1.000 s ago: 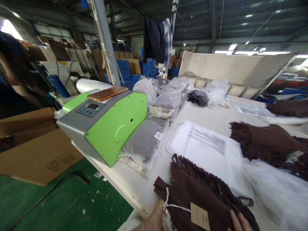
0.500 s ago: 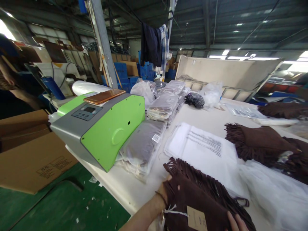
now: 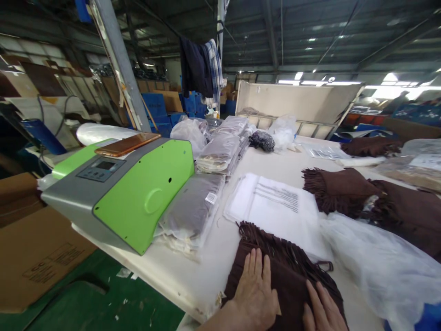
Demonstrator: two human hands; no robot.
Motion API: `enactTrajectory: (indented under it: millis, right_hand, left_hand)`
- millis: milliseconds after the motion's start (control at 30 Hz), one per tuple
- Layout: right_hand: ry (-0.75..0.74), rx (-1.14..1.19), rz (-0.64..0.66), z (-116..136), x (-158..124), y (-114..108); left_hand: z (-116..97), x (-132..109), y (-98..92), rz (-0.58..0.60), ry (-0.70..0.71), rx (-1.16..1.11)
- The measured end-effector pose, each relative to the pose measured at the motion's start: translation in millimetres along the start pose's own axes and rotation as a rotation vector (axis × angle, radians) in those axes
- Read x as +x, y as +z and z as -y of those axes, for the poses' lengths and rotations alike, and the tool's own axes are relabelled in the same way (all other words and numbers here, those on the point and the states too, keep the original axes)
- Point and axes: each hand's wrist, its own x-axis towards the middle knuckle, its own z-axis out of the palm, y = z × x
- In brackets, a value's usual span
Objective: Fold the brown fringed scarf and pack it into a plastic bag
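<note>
A dark brown fringed scarf (image 3: 289, 271) lies folded at the near edge of the table, its fringe along the far side. My left hand (image 3: 257, 287) rests flat on it, fingers stretched out, covering most of a tan paper tag (image 3: 278, 307). To the right, my right hand (image 3: 324, 307) also lies on the cloth with its fingers extended; its lower part is cut off by the frame. Just beyond the scarf is a stack of white plastic bags (image 3: 272, 197) with printed lines.
A green and grey machine (image 3: 144, 197) with a phone (image 3: 127, 144) on top stands left. Beside it lie bagged grey goods (image 3: 193, 207). More brown scarves (image 3: 339, 184) and crumpled clear plastic (image 3: 375, 257) are at right. A cardboard box (image 3: 44, 257) sits on the floor.
My left hand has moved from the scarf's left edge onto its top and now lies flat over the tag. My right hand reaches further onto the cloth. The view has turned slightly right.
</note>
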Motion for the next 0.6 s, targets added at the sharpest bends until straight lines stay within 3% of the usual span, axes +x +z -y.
enactTrajectory:
  millis: [133, 267, 333, 400, 467, 533, 600]
  right_hand:
    - [-0.037, -0.065, 0.069, 8.0, 9.1, -13.6]
    - [-0.038, -0.143, -0.035, 20.0, 16.9, -19.1]
    - [-0.013, -0.049, -0.009, 22.6, 21.4, -23.9]
    - [0.066, 0.069, 0.07, 20.7, 26.5, -34.3]
    - [0.249, 0.191, 0.154, 12.4, 30.4, -49.3]
    - [0.531, 0.318, 0.168, -3.5, 30.3, -63.7]
    - [0.83, 0.526, 0.142, -24.3, 25.7, -72.8]
  left_hand:
    - [-6.1, -0.5, 7.7, -0.009, 0.088, -0.034]
    - [-16.7, -4.3, -1.2, 0.057, 0.249, 0.008]
    - [-20.0, -6.3, -9.7, 0.106, 0.355, -0.024]
    - [-16.6, -7.1, -20.3, 0.071, 0.403, -0.091]
    - [-3.1, -5.4, -32.5, -0.113, 0.253, -0.249]
    - [19.4, -0.4, -44.9, -0.332, -0.068, -0.46]
    - [44.5, 7.3, -54.6, -0.403, -0.315, -0.571]
